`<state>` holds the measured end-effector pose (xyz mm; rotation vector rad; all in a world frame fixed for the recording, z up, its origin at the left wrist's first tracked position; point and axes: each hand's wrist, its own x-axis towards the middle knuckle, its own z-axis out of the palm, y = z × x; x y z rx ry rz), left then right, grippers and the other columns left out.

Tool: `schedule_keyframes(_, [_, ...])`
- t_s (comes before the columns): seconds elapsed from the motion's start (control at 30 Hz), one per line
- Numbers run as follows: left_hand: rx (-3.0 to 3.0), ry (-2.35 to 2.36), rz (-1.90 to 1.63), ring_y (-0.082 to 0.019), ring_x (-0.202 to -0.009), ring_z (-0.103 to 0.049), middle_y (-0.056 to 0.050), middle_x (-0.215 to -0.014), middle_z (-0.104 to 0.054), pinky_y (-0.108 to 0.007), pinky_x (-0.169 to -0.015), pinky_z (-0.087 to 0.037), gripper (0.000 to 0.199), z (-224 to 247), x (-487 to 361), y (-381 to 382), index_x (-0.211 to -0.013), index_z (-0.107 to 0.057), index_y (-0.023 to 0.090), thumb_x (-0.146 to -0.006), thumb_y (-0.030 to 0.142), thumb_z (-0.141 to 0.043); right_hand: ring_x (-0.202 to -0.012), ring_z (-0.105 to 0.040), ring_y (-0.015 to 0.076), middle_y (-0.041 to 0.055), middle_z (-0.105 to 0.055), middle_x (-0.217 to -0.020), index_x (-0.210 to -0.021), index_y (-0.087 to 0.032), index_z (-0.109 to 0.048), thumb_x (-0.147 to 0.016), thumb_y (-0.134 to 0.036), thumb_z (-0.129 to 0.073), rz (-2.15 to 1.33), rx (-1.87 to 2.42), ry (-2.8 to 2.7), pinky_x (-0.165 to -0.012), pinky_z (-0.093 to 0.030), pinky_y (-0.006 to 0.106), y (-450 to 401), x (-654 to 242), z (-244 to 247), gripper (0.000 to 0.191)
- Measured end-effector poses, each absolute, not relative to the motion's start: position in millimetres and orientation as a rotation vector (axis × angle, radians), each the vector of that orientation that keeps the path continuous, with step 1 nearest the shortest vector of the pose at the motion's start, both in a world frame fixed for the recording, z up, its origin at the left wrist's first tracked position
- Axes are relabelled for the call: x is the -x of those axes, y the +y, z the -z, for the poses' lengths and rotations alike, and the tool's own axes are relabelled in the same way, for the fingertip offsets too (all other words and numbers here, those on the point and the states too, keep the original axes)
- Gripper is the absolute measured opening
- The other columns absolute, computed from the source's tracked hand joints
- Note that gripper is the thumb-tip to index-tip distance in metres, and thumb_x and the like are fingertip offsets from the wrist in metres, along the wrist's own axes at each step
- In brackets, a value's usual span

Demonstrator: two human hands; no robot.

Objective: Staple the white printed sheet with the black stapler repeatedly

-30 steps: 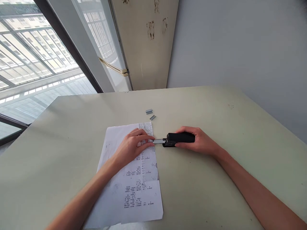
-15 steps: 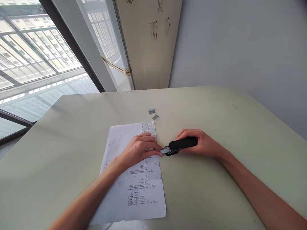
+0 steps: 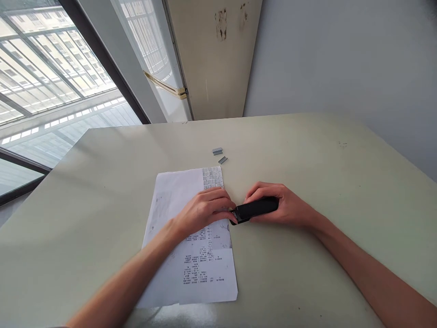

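Note:
A black stapler [image 3: 257, 208] lies across my right hand [image 3: 286, 202], whose fingers wrap its rear part from both sides. At the stapler's front end, my left hand [image 3: 212, 207] has its thumb and fingers closed against the tip. The exact contact there is partly hidden by the fingers. No metal staple tray sticks out of the front. Beneath my left hand and forearm lies a printed sheet of paper [image 3: 208, 291], its right edge near the stapler's tip.
Two small strips of staples, one [image 3: 217, 151] farther back and one [image 3: 223, 160] nearer, lie beyond the paper on the pale table [image 3: 307, 273]. Past the table stand a fridge [image 3: 211, 68] with a gold handle [image 3: 166, 85], a grey wall [image 3: 341, 54] and a window on the left.
The metal tray that stuck out of the stapler's front has gone back inside. My left hand has moved slightly right, against the tip. The view has tilted down a little.

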<state>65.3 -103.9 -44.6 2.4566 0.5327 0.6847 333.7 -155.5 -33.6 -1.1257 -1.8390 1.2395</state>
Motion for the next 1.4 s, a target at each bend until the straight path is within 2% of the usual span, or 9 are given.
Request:
schedule_keyframes(0.17, [-2.466, 0.516, -0.678, -0.018, -0.084, -0.066, -0.006, -0.094, -0.072, -0.030, -0.076, -0.053, 0.028, 46, -65, -102, -0.104, -0.074, 0.020, -0.100, 0.047, -0.069, -0.089, -0.070, 0.0212, 0.0033, -0.074, -0.105, -0.096, -0.029, -0.080, -0.081, -0.039, -0.088, -1.232, 1.126, -1.812, -0.075, -0.054, 0.034, -157, -331, 35, 0.019])
schedule_keyframes(0.5, [-2.492, 0.521, -0.667, -0.018, -0.083, -0.066, -0.006, -0.093, -0.072, -0.031, -0.075, -0.052, 0.028, 45, -66, -102, -0.100, -0.072, 0.020, -0.105, 0.046, -0.060, -0.091, -0.071, 0.0231, 0.0042, -0.075, -0.108, -0.095, -0.031, -0.081, -0.079, -0.044, -0.088, -1.190, 1.185, -1.796, -0.077, -0.056, 0.036, -160, -329, 36, 0.021])
schedule_keyframes(0.67, [-2.540, 0.546, -0.659, -0.018, -0.081, -0.066, -0.006, -0.090, -0.072, -0.031, -0.074, -0.052, 0.033, 47, -67, -103, -0.099, -0.072, 0.021, -0.105, 0.051, -0.059, -0.091, -0.071, 0.0237, 0.0046, -0.075, -0.108, -0.096, -0.031, -0.080, -0.081, -0.045, -0.086, -1.190, 1.175, -1.820, -0.077, -0.056, 0.037, -159, -331, 35, 0.021])
schedule_keyframes(0.87, [-2.622, 0.558, -0.651, -0.019, -0.083, -0.066, -0.004, -0.092, -0.073, -0.033, -0.077, -0.051, 0.035, 36, -63, -99, -0.103, -0.072, 0.022, -0.098, 0.056, -0.068, -0.091, -0.071, 0.0235, 0.0043, -0.075, -0.109, -0.098, -0.031, -0.080, -0.080, -0.045, -0.088, -1.192, 1.147, -1.831, -0.077, -0.055, 0.036, -158, -334, 36, 0.025])
schedule_keyframes(1.0, [-2.579, 0.969, -0.684, -0.023, -0.099, -0.066, -0.005, -0.107, -0.072, -0.039, -0.090, -0.052, 0.034, 30, -47, -85, -0.114, -0.068, 0.023, -0.102, 0.054, -0.064, -0.093, -0.072, 0.0243, 0.0049, -0.076, -0.109, -0.099, -0.030, -0.081, -0.080, -0.046, -0.088, -1.210, 1.145, -1.838, -0.079, -0.056, 0.037, -159, -333, 35, 0.026])
schedule_keyframes(1.17, [-2.579, 1.442, -0.603, -0.031, -0.127, -0.051, -0.011, -0.135, -0.059, -0.050, -0.110, -0.043, 0.039, 39, -24, -68, -0.131, -0.059, 0.022, -0.107, 0.052, -0.052, -0.093, -0.072, 0.0248, 0.0055, -0.076, -0.109, -0.098, -0.029, -0.080, -0.080, -0.048, -0.088, -1.201, 1.149, -1.832, -0.079, -0.056, 0.037, -160, -332, 34, 0.027])
schedule_keyframes(1.27, [-2.584, 1.532, -0.582, -0.032, -0.123, -0.049, -0.013, -0.130, -0.057, -0.053, -0.110, -0.040, 0.039, 45, -21, -64, -0.130, -0.058, 0.021, -0.109, 0.051, -0.044, -0.093, -0.072, 0.0250, 0.0053, -0.076, -0.108, -0.098, -0.029, -0.079, -0.079, -0.048, -0.088, -1.209, 1.146, -1.826, -0.079, -0.056, 0.038, -160, -332, 34, 0.029])
schedule_keyframes(1.4, [-2.478, 1.610, -0.599, -0.032, -0.112, -0.047, -0.012, -0.113, -0.057, -0.054, -0.106, -0.039, 0.038, 49, -23, -59, -0.115, -0.061, 0.019, -0.108, 0.051, -0.042, -0.093, -0.071, 0.0243, 0.0045, -0.075, -0.107, -0.098, -0.029, -0.079, -0.078, -0.047, -0.089, -1.212, 1.141, -1.813, -0.080, -0.056, 0.037, -160, -332, 35, 0.029])
